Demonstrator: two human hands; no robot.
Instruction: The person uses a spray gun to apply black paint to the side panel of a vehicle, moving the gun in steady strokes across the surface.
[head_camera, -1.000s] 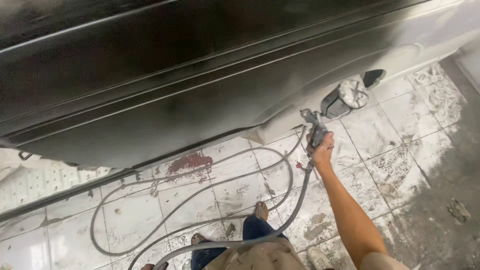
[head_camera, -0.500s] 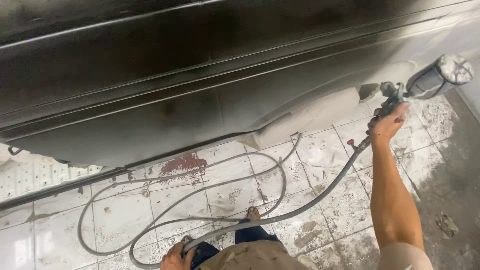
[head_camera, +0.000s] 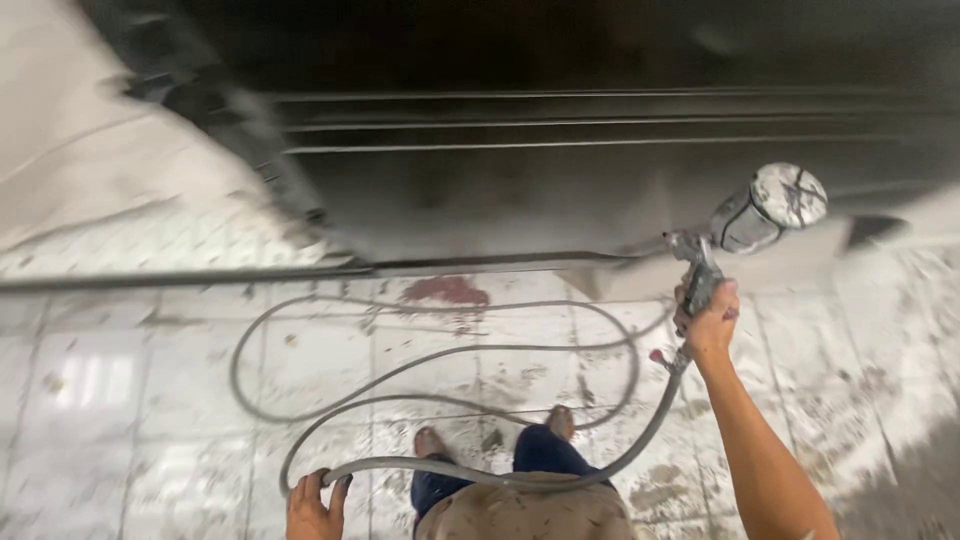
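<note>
My right hand (head_camera: 708, 318) is wrapped tight around the grip of the spray gun (head_camera: 745, 228), raised with its cup (head_camera: 788, 195) tilted up to the right and its nozzle toward the lower edge of the dark car panel (head_camera: 560, 180). My left hand (head_camera: 316, 505) is low at the bottom of the view, fingers curled around the grey hose (head_camera: 470, 470) where it bends near my knees. The rest of the hose lies in loose loops on the dirty tiled floor (head_camera: 150, 400), and my bare feet (head_camera: 555, 420) stand right inside one loop. I judge that is the main risk: a step sideways could catch the hose, jerk the gun and leave an uneven stripe on the panel. The view is blurred, so aiming too close might also cause runs. The red stain (head_camera: 447, 291) sits on the tiles under the panel's edge.
</note>
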